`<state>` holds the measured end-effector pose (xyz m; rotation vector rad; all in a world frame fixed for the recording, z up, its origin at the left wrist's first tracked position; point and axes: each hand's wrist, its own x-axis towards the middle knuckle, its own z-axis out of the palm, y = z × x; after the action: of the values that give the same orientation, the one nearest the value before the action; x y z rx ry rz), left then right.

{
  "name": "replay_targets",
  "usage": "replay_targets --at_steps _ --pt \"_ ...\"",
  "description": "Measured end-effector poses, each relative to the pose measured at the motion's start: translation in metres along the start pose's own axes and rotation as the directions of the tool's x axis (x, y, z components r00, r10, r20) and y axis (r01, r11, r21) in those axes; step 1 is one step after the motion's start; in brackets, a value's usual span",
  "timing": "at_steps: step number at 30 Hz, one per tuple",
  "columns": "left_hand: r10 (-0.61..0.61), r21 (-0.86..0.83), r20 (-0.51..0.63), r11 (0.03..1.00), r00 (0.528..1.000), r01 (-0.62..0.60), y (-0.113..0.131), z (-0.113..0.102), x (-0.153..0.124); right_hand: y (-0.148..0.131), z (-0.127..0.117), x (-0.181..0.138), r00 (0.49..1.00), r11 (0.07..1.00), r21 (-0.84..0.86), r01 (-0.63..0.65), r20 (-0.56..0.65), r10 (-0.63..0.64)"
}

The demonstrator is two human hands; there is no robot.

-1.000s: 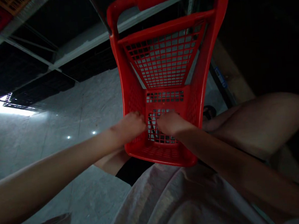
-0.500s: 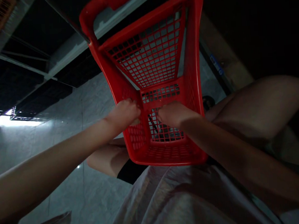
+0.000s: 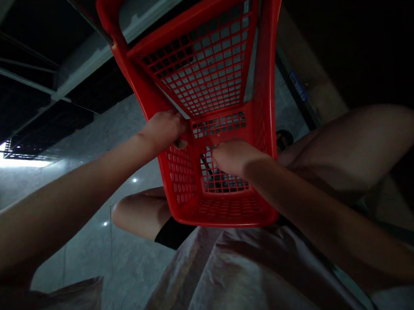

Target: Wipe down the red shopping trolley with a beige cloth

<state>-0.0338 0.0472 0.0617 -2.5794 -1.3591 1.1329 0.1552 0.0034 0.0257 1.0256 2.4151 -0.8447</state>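
Observation:
A red plastic shopping cart basket (image 3: 229,219) with grid walls stands between my bare legs, its open top facing me. My left hand (image 3: 168,128) is closed at the inner left wall of the basket. A small tan-brown bit (image 3: 180,143) shows under its fingers, too blurred to name. Inside the basket, above the grid bottom, is my right hand (image 3: 233,157). Its fingers are curled inward, and what they hold, if anything, is hidden. The slanted grid panel (image 3: 207,60) of the basket rises beyond both hands.
At the upper left stands a metal rack (image 3: 59,94) with dark crates. Grey tiled floor (image 3: 84,182) lies to the left. On the right are a blue label (image 3: 297,86) on a dark edge and my bent leg (image 3: 362,149). The light is dim.
My left hand has moved up along the basket's left wall, away from me. My right hand has shifted slightly left with the view. The basket appears a little further left.

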Motion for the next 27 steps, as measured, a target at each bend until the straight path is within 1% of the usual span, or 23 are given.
replay_targets --at_steps 2,3,5,7,8,9,10,11,12,14,15,16,17,18,19,20,21,22,23,24,25,26,27 --pt "0.061 0.001 0.076 0.998 0.995 -0.061 0.012 0.003 -0.005 0.001 -0.001 -0.001 0.999 0.999 -0.018 -0.028 0.035 0.028" --pt "0.115 -0.047 0.128 0.993 0.985 -0.110 0.025 0.008 -0.009 0.002 -0.002 -0.002 0.998 0.999 -0.027 -0.037 0.048 0.038" --pt "0.263 -0.214 0.203 0.952 0.943 -0.219 0.054 0.021 -0.020 0.002 -0.003 -0.002 0.998 0.999 -0.036 -0.025 0.058 0.027" --pt "0.400 -0.337 0.217 0.887 0.890 -0.317 0.078 0.034 -0.027 0.003 -0.004 -0.003 0.998 0.999 -0.036 0.008 0.061 -0.006" --pt "0.449 -0.354 0.215 0.863 0.867 -0.359 0.085 0.039 -0.029 0.003 -0.005 -0.002 0.998 0.999 -0.035 0.020 0.065 -0.018" --pt "0.475 -0.345 0.215 0.854 0.853 -0.389 0.086 0.041 -0.028 0.002 -0.005 -0.002 0.997 0.999 -0.036 0.024 0.068 -0.021" --pt "0.470 -0.315 0.216 0.863 0.856 -0.395 0.082 0.040 -0.025 0.002 -0.006 -0.001 0.998 0.999 -0.041 0.017 0.069 -0.014" --pt "0.434 -0.273 0.208 0.886 0.877 -0.374 0.072 0.038 -0.019 0.001 -0.006 -0.001 0.998 0.999 -0.046 0.010 0.067 -0.007" --pt "0.373 -0.229 0.191 0.916 0.908 -0.328 0.058 0.033 -0.011 0.001 -0.006 -0.001 0.998 0.999 -0.051 0.005 0.059 -0.002" --pt "0.195 -0.131 0.126 0.975 0.973 -0.179 0.020 0.021 0.009 0.001 -0.006 -0.004 0.999 0.998 -0.065 -0.006 0.052 0.010" --pt "0.098 -0.086 0.087 0.992 0.991 -0.090 0.000 0.015 0.019 0.001 -0.004 -0.007 0.999 0.997 -0.078 -0.006 0.049 0.010" --pt "0.005 -0.048 0.039 0.999 0.999 -0.003 -0.017 0.009 0.028 0.002 -0.002 -0.012 0.999 0.996 -0.093 -0.001 0.032 0.004" --pt "-0.069 -0.027 -0.001 0.997 0.998 0.069 -0.030 0.006 0.035 0.004 0.001 -0.018 1.000 0.994 -0.109 0.011 -0.007 -0.012" --pt "-0.121 -0.021 -0.019 0.993 0.993 0.120 -0.037 0.004 0.040 0.006 0.004 -0.025 0.997 0.992 -0.125 0.027 -0.066 -0.036" --pt "-0.146 -0.029 -0.012 0.989 0.989 0.146 -0.038 0.005 0.042 0.008 0.009 -0.032 0.989 0.989 -0.140 0.048 -0.135 -0.067" --pt "-0.137 -0.048 0.032 0.989 0.990 0.138 -0.031 0.009 0.042 0.011 0.013 -0.039 0.974 0.985 -0.152 0.076 -0.201 -0.106" --pt "-0.085 -0.081 0.100 0.992 0.991 0.094 -0.018 0.015 0.039 0.013 0.017 -0.046 0.957 0.981 -0.161 0.110 -0.249 -0.149" --pt "-0.004 -0.125 0.166 0.992 0.986 0.025 -0.001 0.022 0.033 0.015 0.021 -0.052 0.941 0.973 -0.168 0.155 -0.275 -0.197" --pt "0.098 -0.171 0.239 0.984 0.966 -0.057 0.019 0.029 0.027 0.017 0.024 -0.057 0.929 0.964 -0.173 0.199 -0.281 -0.242" --pt "0.220 -0.231 0.247 0.959 0.944 -0.163 0.040 0.036 0.021 0.018 0.026 -0.060 0.917 0.955 -0.176 0.238 -0.283 -0.281" --pt "0.294 -0.262 0.251 0.938 0.922 -0.227 0.058 0.042 0.017 0.019 0.028 -0.061 0.905 0.947 -0.178 0.269 -0.290 -0.311" --pt "0.355 -0.298 0.283 0.915 0.891 -0.271 0.070 0.047 0.015 0.020 0.029 -0.062 0.895 0.941 -0.181 0.287 -0.299 -0.330" --pt "0.383 -0.321 0.318 0.904 0.867 -0.282 0.076 0.049 0.017 0.020 0.030 -0.062 0.890 0.939 -0.186 0.291 -0.307 -0.336"
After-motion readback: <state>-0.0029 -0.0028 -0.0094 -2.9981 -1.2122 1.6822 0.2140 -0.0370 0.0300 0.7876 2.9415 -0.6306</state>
